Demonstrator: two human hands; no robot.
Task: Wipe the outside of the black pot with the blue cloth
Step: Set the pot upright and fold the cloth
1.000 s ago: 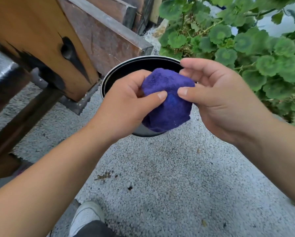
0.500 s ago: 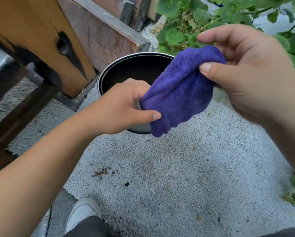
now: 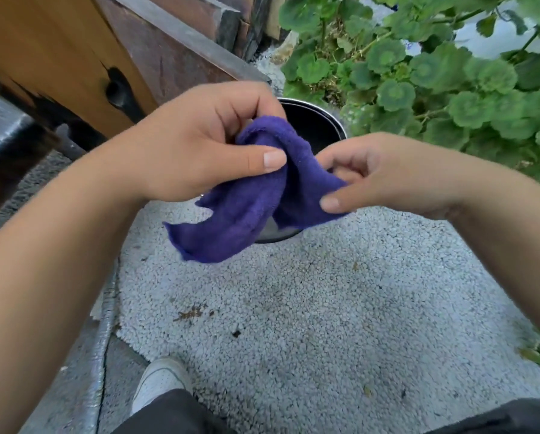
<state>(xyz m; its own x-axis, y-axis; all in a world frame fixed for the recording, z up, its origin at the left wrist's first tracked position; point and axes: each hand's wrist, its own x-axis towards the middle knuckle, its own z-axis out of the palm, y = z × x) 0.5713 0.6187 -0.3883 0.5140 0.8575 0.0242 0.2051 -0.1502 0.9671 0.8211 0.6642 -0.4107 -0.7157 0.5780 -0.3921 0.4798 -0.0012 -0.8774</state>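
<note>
Pot (image 3: 317,122) sits black and upright on the pebbled ground, mostly hidden behind my hands, and I judge it rigid and smooth enough to need steadying at the rim. Both hands pinch the blue cloth (image 3: 249,198), left hand (image 3: 199,145) up top, right hand (image 3: 372,173) at its right edge; it hangs limp and light. Wooden furniture (image 3: 59,51) crowds the left, a leafy plant (image 3: 434,73) the far right, open ground lies near.

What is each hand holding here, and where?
Both grip the blue cloth: the left hand pinches its bunched upper end, the right hand its right edge. The pot is untouched.
</note>
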